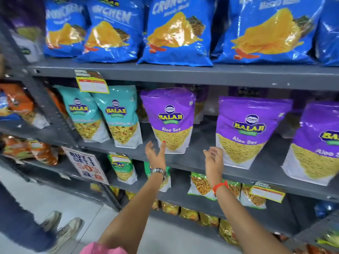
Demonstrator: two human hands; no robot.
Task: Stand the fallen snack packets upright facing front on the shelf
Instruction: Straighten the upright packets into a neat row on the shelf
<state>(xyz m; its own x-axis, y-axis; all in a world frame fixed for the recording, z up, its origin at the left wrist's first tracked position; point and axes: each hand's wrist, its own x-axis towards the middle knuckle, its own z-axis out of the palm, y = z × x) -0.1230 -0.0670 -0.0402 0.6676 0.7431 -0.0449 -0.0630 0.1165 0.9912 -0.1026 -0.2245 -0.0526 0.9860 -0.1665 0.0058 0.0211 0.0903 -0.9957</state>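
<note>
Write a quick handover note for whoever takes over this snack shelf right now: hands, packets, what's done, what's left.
Left hand: open, empty, by the bottom corner of the left Aloo Sev packet.
Right hand: loosely curled, empty, beside the middle Aloo Sev packet.
Done: the three purple packets and two teal packets stand upright, facing front on the middle shelf.
Left: no fallen packets visible here; check behind the front row.

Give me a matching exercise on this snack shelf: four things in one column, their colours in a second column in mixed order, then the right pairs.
Things:
1. Crunchex packets on the top shelf
2. Aloo Sev packet by the left hand
3. packet under the yellow price tag
4. wrist thread near the right hand

Colours:
A. teal
B. orange
C. blue
D. purple

Pairs: 1-C, 2-D, 3-A, 4-B
</note>
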